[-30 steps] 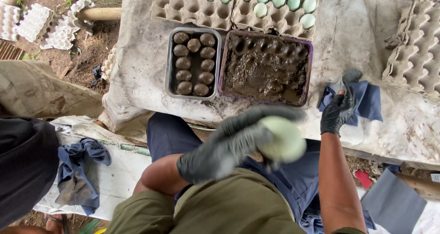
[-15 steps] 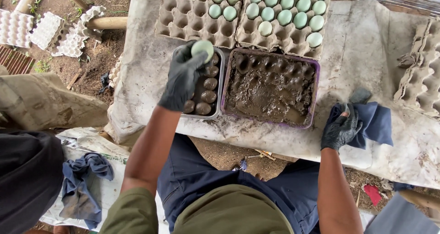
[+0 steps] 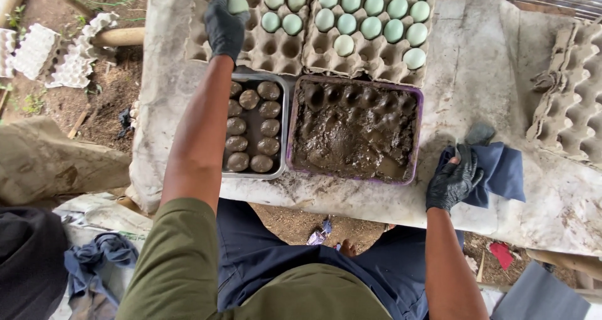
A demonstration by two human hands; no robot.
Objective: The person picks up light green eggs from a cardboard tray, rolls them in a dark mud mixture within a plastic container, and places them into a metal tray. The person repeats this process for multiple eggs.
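Outdoor work spot, dirt ground w/ a rough bench [image 3: 489, 75] covered in a pale stained sheet.

Far side of bench: two cardboard egg trays [image 3: 276, 47] side by side, right one mostly full of pale green eggs [image 3: 371, 26], left one only part filled. Near them sits a metal pan [image 3: 283, 128] w/ two rows of mud-coated eggs [image 3: 251, 128], and just right of it a purple-rimmed tub of dark mud [image 3: 354, 132]. Empty stacked trays [image 3: 567, 100] at far right; more white trays [image 3: 53, 53] on the ground far left.

Left hand [image 3: 224, 26], black glove, is stretched out over the left egg tray w/ fingers closed round one pale green egg [image 3: 237, 4], egg at the fingertips, right above an empty cup at the tray's far left. Can't tell if it's touching the tray.

Right hand [image 3: 453, 181], also gloved, rests on a blue cloth [image 3: 498, 172] at the bench's near right edge, fingers curled and bunched into the fabric.

Handling, my guess: egg is light, rigid but brittle shell, smooth and prob. slick under a muddy glove. Best held round the middle w/ several fingertips spread, light even pressure, no pinch at one point.
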